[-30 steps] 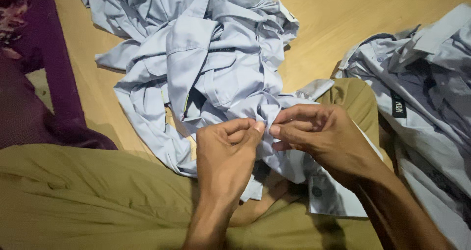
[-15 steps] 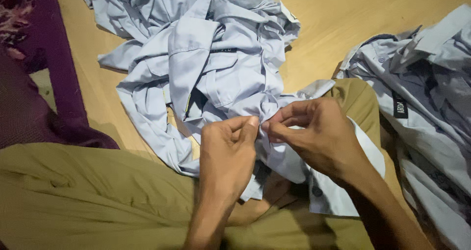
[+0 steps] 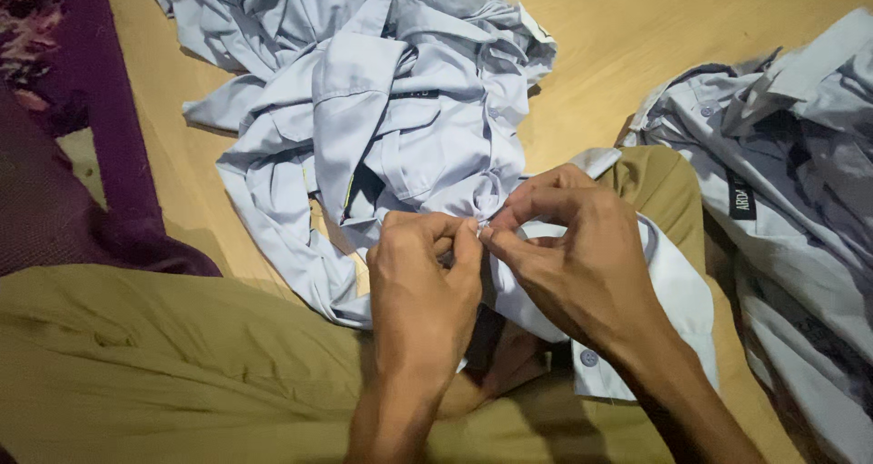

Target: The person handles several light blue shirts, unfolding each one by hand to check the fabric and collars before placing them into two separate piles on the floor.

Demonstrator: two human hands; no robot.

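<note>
Over our knee, beside the crumpled shirt pile (image 3: 382,109), our left hand (image 3: 423,282) and right hand (image 3: 582,264) pinch a light blue shirt (image 3: 673,300) fold; it could slip if either grip loosens.

Tan wooden floor (image 3: 637,36), perhaps purple rug (image 3: 100,127)

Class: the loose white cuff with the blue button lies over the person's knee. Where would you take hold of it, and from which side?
Pinch the cuff along its free outer edge, coming from the person's right. That edge lies flat and uncovered on the khaki trousers; the right hand covers the inner part.
</note>
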